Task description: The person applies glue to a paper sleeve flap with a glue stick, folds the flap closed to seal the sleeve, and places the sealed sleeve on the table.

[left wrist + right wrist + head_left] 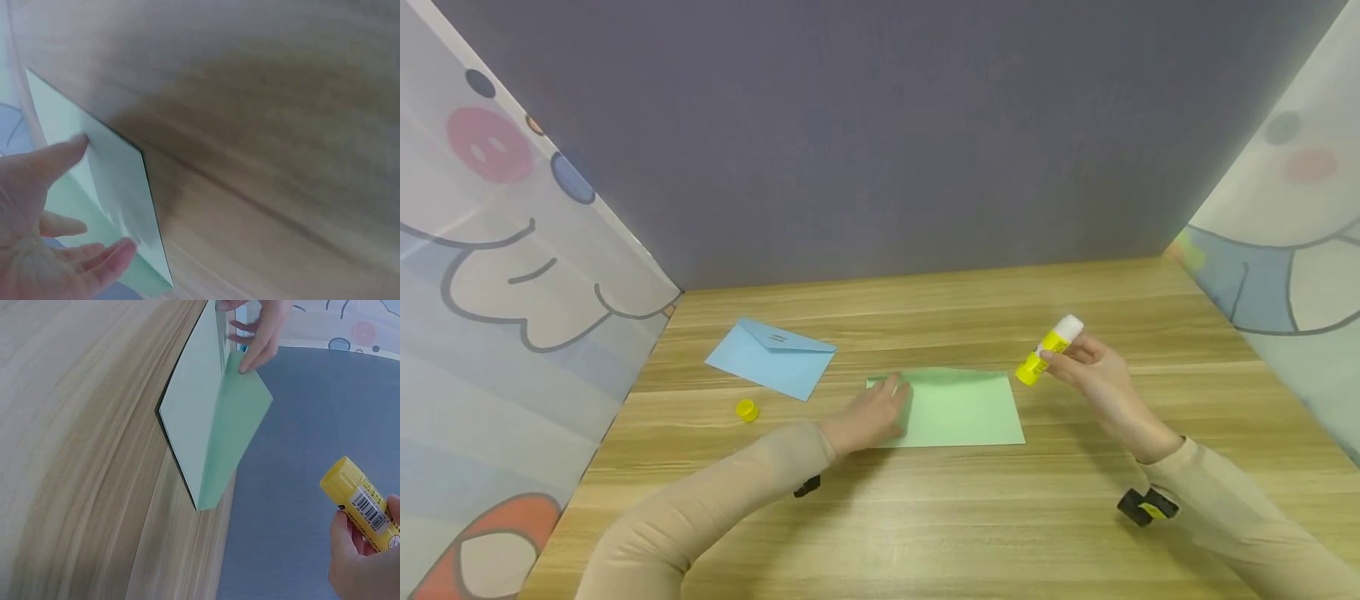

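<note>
A light green envelope [962, 408] lies on the table, its flap [240, 419] raised along the far side. On the envelope's left part rests my left hand [872, 412], fingers spread and loosely bent; in the left wrist view the same hand [50, 219] shows its thumb and fingers apart over the paper. To the right of the envelope and above the table, my right hand [1101, 379] holds a yellow glue stick [1051, 348], its white end pointing up and its yellow base down to the left. The right wrist view shows a barcode on the glue stick [359, 497].
A blue envelope [771, 358] lies at the back left with its flap folded down. In front of it is a small yellow cap [747, 410]. A dark grey panel [895, 150] stands behind the wooden table [925, 533], with cartoon-printed panels at both sides.
</note>
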Demonstrator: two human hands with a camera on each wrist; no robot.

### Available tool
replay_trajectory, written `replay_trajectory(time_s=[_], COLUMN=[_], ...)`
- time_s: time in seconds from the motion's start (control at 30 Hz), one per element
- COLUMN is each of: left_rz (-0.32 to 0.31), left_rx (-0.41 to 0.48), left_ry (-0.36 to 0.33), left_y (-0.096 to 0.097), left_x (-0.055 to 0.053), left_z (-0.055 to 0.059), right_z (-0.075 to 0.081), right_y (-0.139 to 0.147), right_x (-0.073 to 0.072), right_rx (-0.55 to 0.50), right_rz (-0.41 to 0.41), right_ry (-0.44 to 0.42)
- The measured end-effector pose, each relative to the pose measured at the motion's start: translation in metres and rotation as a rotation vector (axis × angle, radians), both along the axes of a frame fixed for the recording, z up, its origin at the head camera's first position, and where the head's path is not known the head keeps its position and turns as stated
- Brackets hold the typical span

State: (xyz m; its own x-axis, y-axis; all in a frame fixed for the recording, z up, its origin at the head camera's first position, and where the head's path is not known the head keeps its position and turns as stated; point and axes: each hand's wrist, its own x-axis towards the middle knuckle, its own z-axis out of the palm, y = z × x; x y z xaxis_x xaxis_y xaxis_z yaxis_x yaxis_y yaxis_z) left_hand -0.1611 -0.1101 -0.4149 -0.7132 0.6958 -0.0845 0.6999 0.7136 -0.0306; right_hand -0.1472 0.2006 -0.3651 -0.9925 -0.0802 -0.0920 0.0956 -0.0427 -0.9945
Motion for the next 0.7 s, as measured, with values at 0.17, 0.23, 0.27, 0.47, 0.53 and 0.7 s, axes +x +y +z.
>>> replay_trajectory(time_s=[0.17,0.23,0.27,0.47,0.53,0.7], left_rz=[0.026,0.036,0.042,0.098,0.111,0.133], left_rx=[-0.051,-0.054,-0.051,-0.022,-0.017,0.008], left_ry=[-0.009,-0.038,-0.057,-0.211,-0.248,-0.31], left_y=[-0.002,-0.002,-0.003,-0.005,-0.006,-0.007], left_x=[-0.011,-0.014,-0.016,-0.021,-0.023,-0.025], left_z=[0.003,0.005,0.006,0.008,0.007,0.005], right_z=[0.001,0.0,0.0,0.0,0.0,0.001], right_y=[0.001,0.001,0.002,0.005,0.006,0.008], right_x=[0.0,0.0,0.0,0.0,0.0,0.0], right_rx=[-0.013,-0.009,-0.011,0.036,0.08,0.219], right_rz=[0.001,0.005,0.006,0.002,0.004,0.009], right_ry=[0.004,0.011,0.014,0.006,-0.002,-0.003])
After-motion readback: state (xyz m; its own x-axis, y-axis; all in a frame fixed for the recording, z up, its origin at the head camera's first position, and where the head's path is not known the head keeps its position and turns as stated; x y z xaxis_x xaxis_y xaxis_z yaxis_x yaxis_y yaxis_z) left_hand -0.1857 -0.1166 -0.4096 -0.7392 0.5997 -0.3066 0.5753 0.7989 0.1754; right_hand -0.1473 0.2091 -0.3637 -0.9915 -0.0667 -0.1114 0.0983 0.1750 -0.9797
